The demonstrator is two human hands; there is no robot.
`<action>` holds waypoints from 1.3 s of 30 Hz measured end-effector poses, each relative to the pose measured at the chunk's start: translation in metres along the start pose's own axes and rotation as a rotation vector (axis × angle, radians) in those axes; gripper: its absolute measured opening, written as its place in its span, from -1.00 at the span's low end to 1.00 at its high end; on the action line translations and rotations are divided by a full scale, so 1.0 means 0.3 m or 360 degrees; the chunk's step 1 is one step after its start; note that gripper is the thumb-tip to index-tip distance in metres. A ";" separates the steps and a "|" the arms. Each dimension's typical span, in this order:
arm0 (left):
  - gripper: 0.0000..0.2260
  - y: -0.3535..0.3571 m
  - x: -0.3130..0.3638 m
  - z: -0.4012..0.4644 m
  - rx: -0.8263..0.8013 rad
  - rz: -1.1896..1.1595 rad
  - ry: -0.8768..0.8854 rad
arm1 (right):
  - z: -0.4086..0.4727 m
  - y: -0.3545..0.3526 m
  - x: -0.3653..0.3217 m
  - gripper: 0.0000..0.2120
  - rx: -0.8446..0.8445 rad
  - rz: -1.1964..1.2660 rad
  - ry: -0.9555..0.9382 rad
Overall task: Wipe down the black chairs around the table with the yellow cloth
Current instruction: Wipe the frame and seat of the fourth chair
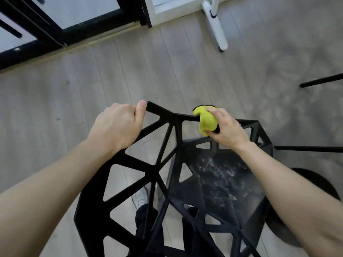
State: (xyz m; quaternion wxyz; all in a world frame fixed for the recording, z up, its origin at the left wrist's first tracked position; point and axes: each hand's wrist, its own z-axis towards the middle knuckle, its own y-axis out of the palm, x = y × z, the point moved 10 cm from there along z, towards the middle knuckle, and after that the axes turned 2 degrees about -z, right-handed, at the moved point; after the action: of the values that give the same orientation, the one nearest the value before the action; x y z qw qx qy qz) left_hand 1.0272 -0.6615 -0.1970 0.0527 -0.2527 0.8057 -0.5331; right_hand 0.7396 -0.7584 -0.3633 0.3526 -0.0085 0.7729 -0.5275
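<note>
The yellow cloth sits just right of the frame's centre, bunched over the top edge of the black chair, where the right hand grasps it, fingers curled round the wad and pressing it onto the rail. To the left along the same top edge, the left hand is clenched round the corner of the backrest, thumb lying along the rim. The chair fills the lower middle of the frame, its back an open lattice of black struts with triangular gaps; through them show pale floor planks, dark trouser legs and a grey shoe near the bottom centre. The seat, lower right of centre, carries a scatter of whitish specks or smears. Thin black legs of other furniture enter from the right edge. In the upper right stands a white base of some appliance on the floor, and a black door frame runs across the upper left.
</note>
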 end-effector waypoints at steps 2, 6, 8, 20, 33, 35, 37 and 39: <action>-0.23 0.008 -0.002 0.009 0.0009 0.0024 0.0001 | 0.014 0.002 -0.030 -0.33 0.0089 -0.0039 0.0104; -0.22 -0.005 -0.010 -0.004 0.0057 0.0083 0.0016 | 0.143 0.097 -0.350 -0.37 0.0074 0.0036 -0.0048; -0.22 -0.009 -0.013 -0.009 0.0068 0.0158 0.0030 | 0.166 0.098 -0.400 -0.34 0.0060 0.0085 -0.0089; -0.68 0.111 0.420 -0.082 0.0510 0.0426 0.1020 | -0.059 -0.008 0.219 -0.23 0.0318 0.0000 0.0453; -0.75 0.644 0.503 0.296 -0.0101 0.0538 0.0698 | -0.190 -0.060 0.646 -0.18 0.0361 0.0366 0.0686; -0.73 0.655 0.506 0.299 -0.0135 0.0563 0.0636 | -0.170 -0.060 0.559 -0.26 0.0485 0.0421 0.0694; -0.71 0.660 0.508 0.307 -0.0201 0.0585 0.0579 | -0.102 -0.020 0.332 -0.35 0.0559 0.0388 0.0371; -0.68 0.666 0.507 0.317 -0.0288 0.0597 0.0500 | -0.072 0.037 0.161 -0.39 0.0519 0.0319 0.0093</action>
State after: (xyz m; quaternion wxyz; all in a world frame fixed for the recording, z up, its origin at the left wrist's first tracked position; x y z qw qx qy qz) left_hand 0.8590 -0.7503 -0.3864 0.0018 -0.0167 0.8812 -0.4725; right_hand 0.6954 -0.7547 -0.3940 0.3776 0.1411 0.6840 -0.6079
